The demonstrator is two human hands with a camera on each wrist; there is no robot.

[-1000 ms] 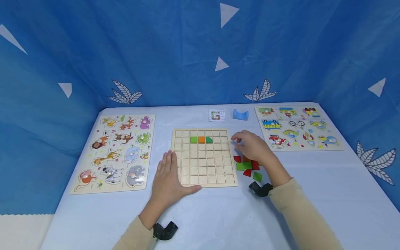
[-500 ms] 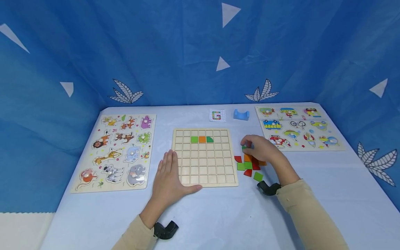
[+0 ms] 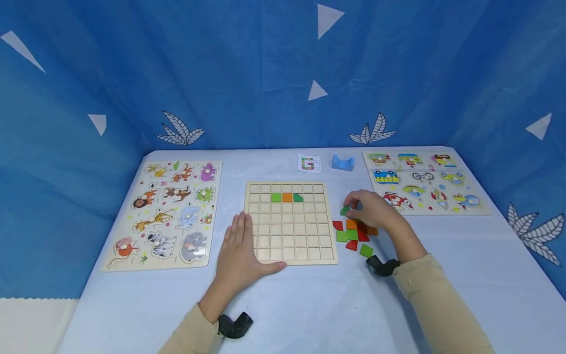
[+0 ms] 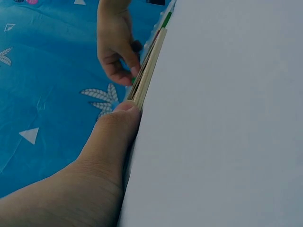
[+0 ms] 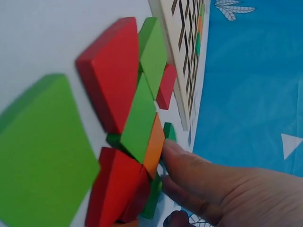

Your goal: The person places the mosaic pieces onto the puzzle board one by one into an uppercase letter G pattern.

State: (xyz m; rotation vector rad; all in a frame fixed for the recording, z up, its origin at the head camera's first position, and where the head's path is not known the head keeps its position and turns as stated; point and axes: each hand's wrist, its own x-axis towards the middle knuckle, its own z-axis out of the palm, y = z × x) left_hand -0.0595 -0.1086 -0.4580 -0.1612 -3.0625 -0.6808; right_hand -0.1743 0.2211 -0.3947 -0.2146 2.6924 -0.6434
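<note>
At middle of desk, wooden grid board; green square, orange square, rounded green tile in one row toward far side. Left hand: grip wide, straight fingers at board's left edge, thumb at near edge. Right hand, right of board: grip narrow, pinching dark green piece just beyond loose tiles. Animal puzzle left, vehicle puzzle far right.

"What is the white table holding?"

"A wooden board is lying there, and bright blocks are resting beside it."

"What else is lying there?"

"An animal puzzle, a vehicle puzzle, a little card and a curved blue thing."
</note>
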